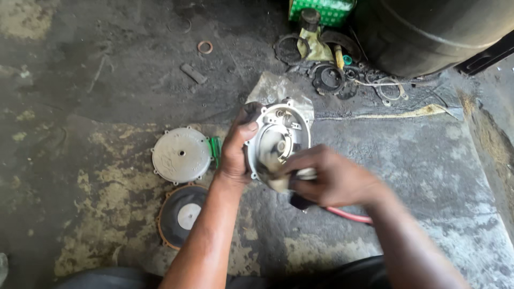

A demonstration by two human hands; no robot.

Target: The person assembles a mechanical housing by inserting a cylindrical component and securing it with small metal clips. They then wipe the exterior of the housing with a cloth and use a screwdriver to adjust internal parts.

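The left hand (235, 152) clasps the left rim of a round metal housing (278, 140), thumb over the front edge and fingers curled behind it. The housing is held above the floor, tilted with its open face toward the camera. The right hand (329, 179) is closed on a pale rag (281, 183), pressing it against the lower inner edge of the housing; the hand is blurred, so the exact finger placement cannot be told.

Just left of the left-hand grip, a round grey cover plate (181, 155) lies flat on the concrete floor (417, 176), with a green-handled tool (215, 150) between the plate and the wrist. Below the plate, beside the left forearm, lies a dark diaphragm disc (182, 214) with a pale centre, its edge nearly touching the plate. A red hose (350, 215) runs out under the right wrist.

Beyond the housing, a crumpled plastic sheet (276, 88) lies directly behind it. Farther off sit loose rings and gaskets (329, 77) against a large dark tank (428, 32), well apart from both hands. A copper washer (204, 47) lies alone farther back to the left.

Bare floor extends to the right of the right hand.
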